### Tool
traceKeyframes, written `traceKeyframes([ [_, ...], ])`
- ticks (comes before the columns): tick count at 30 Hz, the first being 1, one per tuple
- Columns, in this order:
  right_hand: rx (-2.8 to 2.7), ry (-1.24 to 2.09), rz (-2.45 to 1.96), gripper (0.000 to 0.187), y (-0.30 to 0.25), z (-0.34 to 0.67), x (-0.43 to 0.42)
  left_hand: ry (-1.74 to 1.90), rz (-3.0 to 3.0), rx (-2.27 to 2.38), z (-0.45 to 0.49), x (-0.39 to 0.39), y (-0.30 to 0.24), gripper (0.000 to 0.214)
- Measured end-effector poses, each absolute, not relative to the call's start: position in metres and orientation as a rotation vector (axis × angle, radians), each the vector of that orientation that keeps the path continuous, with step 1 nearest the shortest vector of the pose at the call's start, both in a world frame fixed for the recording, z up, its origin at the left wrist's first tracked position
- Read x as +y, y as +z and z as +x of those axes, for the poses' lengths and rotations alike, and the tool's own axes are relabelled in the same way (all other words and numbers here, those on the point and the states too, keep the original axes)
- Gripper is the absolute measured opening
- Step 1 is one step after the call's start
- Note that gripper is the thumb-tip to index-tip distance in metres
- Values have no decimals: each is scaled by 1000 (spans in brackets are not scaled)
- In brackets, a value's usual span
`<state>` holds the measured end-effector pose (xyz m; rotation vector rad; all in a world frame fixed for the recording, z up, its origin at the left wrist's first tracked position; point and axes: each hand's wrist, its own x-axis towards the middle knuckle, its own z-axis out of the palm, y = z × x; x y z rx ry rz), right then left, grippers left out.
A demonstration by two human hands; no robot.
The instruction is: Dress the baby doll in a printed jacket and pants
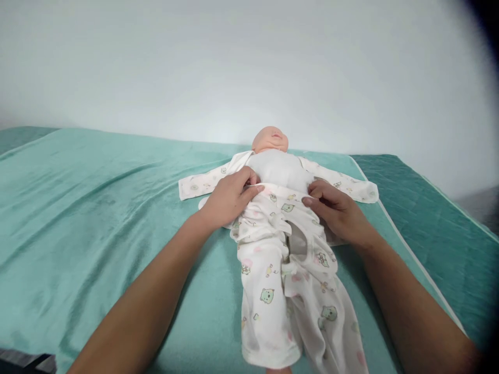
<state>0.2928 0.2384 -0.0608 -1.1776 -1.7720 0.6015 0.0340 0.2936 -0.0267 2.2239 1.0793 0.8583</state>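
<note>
A baby doll [278,169] is being kept on its back, head pointing away from the camera, and everything else is being placed around it. Printed trousers [273,291] are being worn over the doll's legs, with the waistband lying across its belly and the legs of the garment trailing towards the camera. The waistband is being pinched at the doll's one side by the left hand [228,200], whose fingers are curled closed over the fabric edge. At the doll's other side the same waistband is being gripped by the right hand [337,213], its fingertips bent onto the cloth and its thumb pressed alongside. A matching open shirt [202,182] is being left spread beneath the doll's bare torso, the sleeves stretched out to both sides. Under the doll a teal blanket [97,208] is being used as a cover, and beyond the doll's head a pale wall [234,62] is being seen.
</note>
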Motion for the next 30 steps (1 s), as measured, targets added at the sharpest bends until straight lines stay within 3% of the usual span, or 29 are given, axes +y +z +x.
traceKeyframes([
  [6,-1521,533,-1446,39,-63,287,267,989,2105,1206,51,326,-36,18],
  [11,-1378,726,-1380,45,-69,288,289,1004,1847,1161,53,338,-44,22],
  [22,-1156,1317,-1223,25,-62,321,268,970,1726,1187,28,316,-37,32],
  [26,-975,1315,-1165,14,-65,325,274,873,1763,1148,17,320,-36,32],
  [30,-962,1341,-1189,18,-64,325,272,698,1847,1135,10,322,-35,25],
])
